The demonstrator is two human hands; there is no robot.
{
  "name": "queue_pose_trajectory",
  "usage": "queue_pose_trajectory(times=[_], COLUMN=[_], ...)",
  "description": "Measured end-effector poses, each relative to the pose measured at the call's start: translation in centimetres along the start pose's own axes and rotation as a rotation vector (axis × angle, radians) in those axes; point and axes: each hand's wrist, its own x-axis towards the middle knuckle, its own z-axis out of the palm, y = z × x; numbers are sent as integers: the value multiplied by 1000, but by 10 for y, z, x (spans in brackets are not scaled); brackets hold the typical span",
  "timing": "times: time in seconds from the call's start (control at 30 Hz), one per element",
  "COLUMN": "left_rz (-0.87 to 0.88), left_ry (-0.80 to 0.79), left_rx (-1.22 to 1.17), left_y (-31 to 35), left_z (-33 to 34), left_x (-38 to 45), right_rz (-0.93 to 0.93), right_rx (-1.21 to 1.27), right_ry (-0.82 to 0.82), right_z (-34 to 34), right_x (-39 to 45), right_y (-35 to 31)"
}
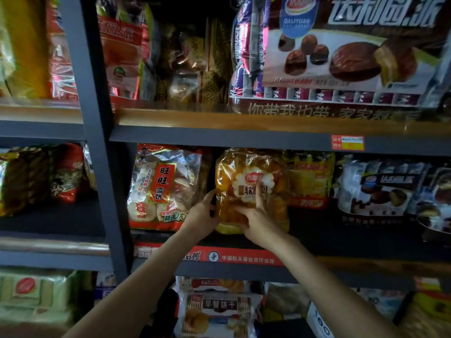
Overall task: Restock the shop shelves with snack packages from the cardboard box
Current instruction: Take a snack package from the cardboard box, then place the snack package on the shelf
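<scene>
An orange-yellow bag of soft bread (251, 172) stands upright on the middle shelf (353, 247), between a rice cracker bag (163, 186) and a yellow snack bag (308, 181). My left hand (202, 215) holds its lower left edge. My right hand (256, 215) presses on its front, one finger pointing up over the label. The cardboard box is out of view.
A dark upright post (97, 142) divides the shelf bays. Big chocolate pie packs (341, 52) fill the top shelf, and more pie packs (380, 189) stand at the right of the middle shelf. Biscuit packs (217, 308) lie on the shelf below.
</scene>
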Motion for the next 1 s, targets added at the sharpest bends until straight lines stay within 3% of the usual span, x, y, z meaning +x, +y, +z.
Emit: queue_pose_trajectory(times=[0.1, 0.27, 0.33, 0.4, 0.5, 0.67, 0.77, 1.0], left_rz=[80, 226, 232, 256, 343, 392, 284, -311], left_ry=[68, 169, 229, 262, 226, 294, 360, 379], left_rx=[41, 37, 40, 73, 165, 180, 166, 205], left_y=[-2, -15, -24, -33, -46, -93, -144, -325], left_z=[-6, -23, -32, -38, -46, -94, -137, -279], left_x=[-7, -25, -32, -42, -70, -116, -152, -317], right_rz=[94, 101, 83, 46, -155, -478, -546, -859], right_rx=[-74, 42, 127, 218, 314, 377, 401, 261], right_ry=[-133, -143, -23, 203, 523, 626, 532, -43], right_z=[3, 1, -1, -6, -5, 22, 48, 169], right_x=[22, 46, 42, 29, 3, -15, -19, -55], right_y=[-1, 0, -4, -19, -58, -152, -220, -467])
